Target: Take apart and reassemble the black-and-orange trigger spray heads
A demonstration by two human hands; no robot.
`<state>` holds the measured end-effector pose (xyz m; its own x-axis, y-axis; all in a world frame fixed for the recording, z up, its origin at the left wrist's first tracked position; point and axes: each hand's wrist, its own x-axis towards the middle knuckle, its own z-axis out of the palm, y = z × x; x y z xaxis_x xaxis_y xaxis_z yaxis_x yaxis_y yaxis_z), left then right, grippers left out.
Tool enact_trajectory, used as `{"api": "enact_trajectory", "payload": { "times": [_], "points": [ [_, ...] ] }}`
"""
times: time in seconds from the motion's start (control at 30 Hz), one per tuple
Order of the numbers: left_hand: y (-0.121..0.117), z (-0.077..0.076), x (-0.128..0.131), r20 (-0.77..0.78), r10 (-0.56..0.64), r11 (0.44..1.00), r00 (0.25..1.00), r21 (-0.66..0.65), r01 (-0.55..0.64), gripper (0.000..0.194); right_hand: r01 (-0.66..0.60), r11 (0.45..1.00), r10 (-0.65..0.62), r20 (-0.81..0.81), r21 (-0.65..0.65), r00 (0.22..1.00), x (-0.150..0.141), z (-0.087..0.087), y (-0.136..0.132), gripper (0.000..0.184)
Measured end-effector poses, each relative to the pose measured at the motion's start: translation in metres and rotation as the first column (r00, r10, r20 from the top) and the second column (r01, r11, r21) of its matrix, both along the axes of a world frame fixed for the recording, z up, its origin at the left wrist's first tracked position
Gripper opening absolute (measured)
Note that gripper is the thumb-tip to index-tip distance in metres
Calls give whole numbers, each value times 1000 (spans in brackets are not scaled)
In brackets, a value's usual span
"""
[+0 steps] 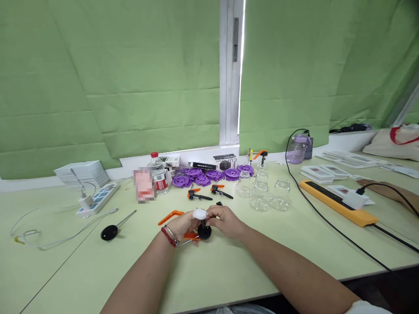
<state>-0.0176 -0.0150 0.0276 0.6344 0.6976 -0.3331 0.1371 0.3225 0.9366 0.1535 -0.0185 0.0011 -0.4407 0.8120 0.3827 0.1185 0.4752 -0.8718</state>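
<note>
Over the table's middle, my left hand [183, 226] is closed around a black-and-orange assembly [204, 232] with a round black disc and a thin metal rod. A white rounded piece [199, 214] shows at the upper end of it. My right hand [225, 221] is pinched against the black stem from the right; its fingertips partly hide the contact. An orange curved lever [170, 216] sticks out beyond my left hand. Further back lie two black-and-orange lever pieces [199, 195] [221, 191]. To the left rests a black disc with a metal rod [110, 232].
Several clear glass jars [261, 196] stand at right behind my hands. Purple plastic parts [214, 175] line the back, beside a red-capped bottle [161, 176]. A white power strip [98, 200] lies left, an orange one [337, 203] right. Another person's arm [388, 192] rests far right.
</note>
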Motion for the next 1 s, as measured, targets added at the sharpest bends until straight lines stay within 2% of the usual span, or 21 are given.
{"api": "enact_trajectory", "payload": {
  "times": [0.27, 0.37, 0.53, 0.77, 1.0],
  "points": [
    [1, -2, -1, -23, 21, 1000, 1000, -5, -21, 48, 27, 998, -30, -62, -51, 998, -4, -3, -2, 6],
    [0, -1, -1, -22, 19, 1000, 1000, -7, -19, 46, 2, 995, -11, -89, -102, 996, -4, -5, -1, 2],
    [1, -4, -2, -17, 5, 1000, 1000, 0, -5, 44, -38, 986, 17, -129, -159, 992, -4, -9, 2, 8],
    [2, -4, -1, -18, 3, 1000, 1000, -4, -3, 49, -6, 996, -5, -116, -92, 993, -4, -10, 2, 8],
    [1, -1, 0, -28, 0, 1000, 1000, 0, 0, 50, -19, 991, -1, -154, -130, 988, -6, -16, 4, 20]
  ]
}}
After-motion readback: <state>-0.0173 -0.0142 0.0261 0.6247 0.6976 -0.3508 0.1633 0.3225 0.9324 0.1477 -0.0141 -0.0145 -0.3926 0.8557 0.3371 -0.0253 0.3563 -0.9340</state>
